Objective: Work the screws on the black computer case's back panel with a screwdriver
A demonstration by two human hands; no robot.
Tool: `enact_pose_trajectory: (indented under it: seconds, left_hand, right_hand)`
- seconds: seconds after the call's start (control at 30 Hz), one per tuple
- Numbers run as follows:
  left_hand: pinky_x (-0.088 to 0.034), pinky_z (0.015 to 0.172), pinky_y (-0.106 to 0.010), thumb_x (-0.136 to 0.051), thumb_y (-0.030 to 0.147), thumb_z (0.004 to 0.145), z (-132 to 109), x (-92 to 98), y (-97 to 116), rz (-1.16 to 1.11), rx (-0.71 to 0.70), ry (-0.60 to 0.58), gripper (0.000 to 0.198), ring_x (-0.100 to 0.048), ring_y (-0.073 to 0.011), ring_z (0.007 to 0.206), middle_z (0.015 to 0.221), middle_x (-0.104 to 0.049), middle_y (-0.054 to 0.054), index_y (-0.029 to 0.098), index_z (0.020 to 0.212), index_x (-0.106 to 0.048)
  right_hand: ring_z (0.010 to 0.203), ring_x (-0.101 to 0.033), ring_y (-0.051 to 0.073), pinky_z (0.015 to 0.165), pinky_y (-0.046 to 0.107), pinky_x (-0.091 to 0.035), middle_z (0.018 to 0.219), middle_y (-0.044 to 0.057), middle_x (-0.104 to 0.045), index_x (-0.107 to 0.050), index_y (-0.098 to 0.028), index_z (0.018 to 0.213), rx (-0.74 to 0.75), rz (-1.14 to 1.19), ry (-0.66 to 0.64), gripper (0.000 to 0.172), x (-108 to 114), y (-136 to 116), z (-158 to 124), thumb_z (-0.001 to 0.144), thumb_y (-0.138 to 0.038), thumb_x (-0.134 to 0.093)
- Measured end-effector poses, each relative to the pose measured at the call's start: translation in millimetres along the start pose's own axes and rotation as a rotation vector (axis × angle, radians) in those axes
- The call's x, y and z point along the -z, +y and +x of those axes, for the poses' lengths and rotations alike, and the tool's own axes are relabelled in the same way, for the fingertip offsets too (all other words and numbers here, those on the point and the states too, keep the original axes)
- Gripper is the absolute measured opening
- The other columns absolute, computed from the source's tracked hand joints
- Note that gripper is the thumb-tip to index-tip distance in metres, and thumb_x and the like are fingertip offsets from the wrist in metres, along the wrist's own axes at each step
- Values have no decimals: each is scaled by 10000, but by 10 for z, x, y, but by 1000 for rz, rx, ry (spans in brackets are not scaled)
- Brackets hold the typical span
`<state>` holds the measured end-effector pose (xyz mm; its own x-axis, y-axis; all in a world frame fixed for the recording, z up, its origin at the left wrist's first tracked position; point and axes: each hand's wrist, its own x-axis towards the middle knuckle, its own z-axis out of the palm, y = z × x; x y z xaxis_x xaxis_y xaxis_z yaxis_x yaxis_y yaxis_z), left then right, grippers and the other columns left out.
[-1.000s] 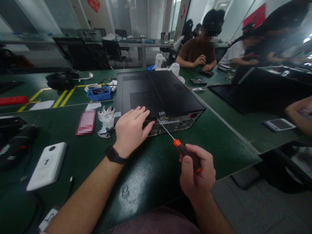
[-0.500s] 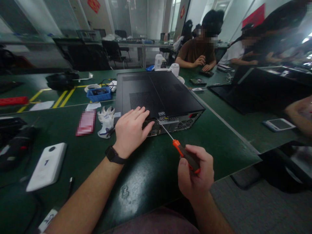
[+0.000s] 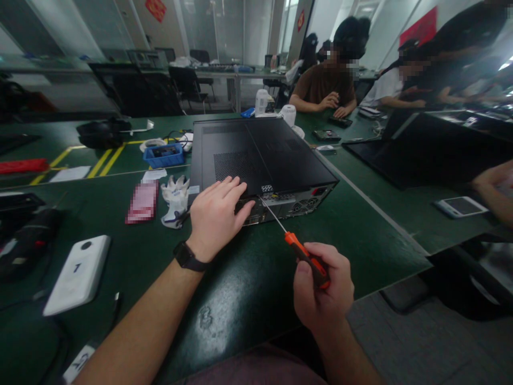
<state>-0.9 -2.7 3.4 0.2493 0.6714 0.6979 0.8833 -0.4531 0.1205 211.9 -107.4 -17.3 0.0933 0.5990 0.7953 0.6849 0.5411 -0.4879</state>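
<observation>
A black desktop computer case (image 3: pixel 288 158) lies on its side on the green table, its metal back panel with a fan grille toward me. My left hand (image 3: pixel 218 216) rests on the case's near left corner, fingers stretched over the top and thumb at the rear edge. In my right hand (image 3: pixel 326 283) is a screwdriver (image 3: pixel 298 247) with an orange and black handle. Its long thin shaft slants up to the left, and the tip meets the top rim of the back panel. Whatever sits under the tip is too small to make out.
Left of the case lie a work glove (image 3: pixel 175 200), a pink packet (image 3: pixel 143 202), a blue bin (image 3: pixel 163 155) and a white power bank (image 3: pixel 78 275). On the right are a phone (image 3: pixel 460 206) and a dark laptop (image 3: pixel 433 149). A co-worker (image 3: pixel 320 88) sits across the table.
The screwdriver handle has turned a little in my right hand, showing more orange on its side. The tip stays at the panel rim, and my left hand keeps its place on the case.
</observation>
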Motion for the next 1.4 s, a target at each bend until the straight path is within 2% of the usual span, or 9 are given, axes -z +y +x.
enact_pose_trajectory:
  seconds: [0.13,0.37,0.57,0.77,0.93,1.07,1.17,1.33,1.4]
  left_hand:
    - [-540,1148,-525,-675,346,996,-3,-1,0,-13,11,-6,344,-692,-318,1318,1382,-738,-142,171,1287,-732]
    - [-539,1151,-519,-667,355,1003,-1,-3,3,-12,11,0,349,-694,-317,1314,1378,-739,-146,159,1283,-736]
    - [-543,1146,-530,-669,348,999,2,-1,7,-15,14,-11,342,-689,-321,1321,1387,-734,-145,166,1279,-738]
    - [-548,1141,-512,-674,352,999,0,0,8,2,10,-1,334,-694,-315,1316,1379,-741,-136,180,1278,-736]
    - [-545,1143,-499,-661,354,1007,0,0,3,4,-4,6,343,-697,-311,1311,1366,-747,-142,161,1280,-734]
    - [-539,1150,-505,-666,351,1002,-1,0,5,-12,6,2,344,-691,-312,1320,1376,-743,-137,170,1286,-735]
    - [-540,1149,-512,-668,347,999,-1,2,9,-22,12,0,343,-690,-313,1321,1387,-737,-134,177,1290,-736]
    - [-544,1145,-500,-664,348,1004,1,7,12,0,5,1,346,-692,-309,1318,1381,-740,-139,157,1284,-735]
    - [-549,1139,-502,-668,353,1002,2,5,13,6,3,4,350,-695,-310,1315,1379,-740,-140,157,1286,-734]
  right_hand:
    - [606,-694,147,542,261,-547,799,-4,-713,-657,-227,1172,-102,-51,2,186,0,30,-50,995,-229,-597]
    - [789,-750,189,636,307,-605,990,65,-739,-619,-207,1219,18,39,-8,282,-7,18,-14,938,-200,-603]
    - [566,-713,132,526,240,-564,824,0,-743,-656,-219,1199,-142,-19,13,206,-10,41,-77,1023,-237,-552]
    - [661,-688,139,559,265,-566,987,43,-708,-597,-208,1288,-59,48,-2,366,14,10,-42,924,-181,-617]
    - [741,-695,159,612,289,-571,1026,57,-704,-611,-212,1252,6,21,42,340,3,35,-20,918,-157,-628]
    - [658,-687,151,593,293,-576,931,28,-732,-641,-229,1242,-62,-13,50,275,-6,98,-110,968,-199,-633]
    - [699,-701,168,624,319,-597,961,44,-735,-645,-227,1261,-110,16,41,275,-6,116,-133,989,-238,-613]
    - [893,-720,215,732,368,-625,1045,73,-702,-625,-217,1265,2,111,40,337,-24,80,-66,934,-158,-618]
    - [879,-724,211,730,365,-625,1043,70,-701,-622,-210,1272,15,101,56,349,-30,79,-68,929,-145,-626]
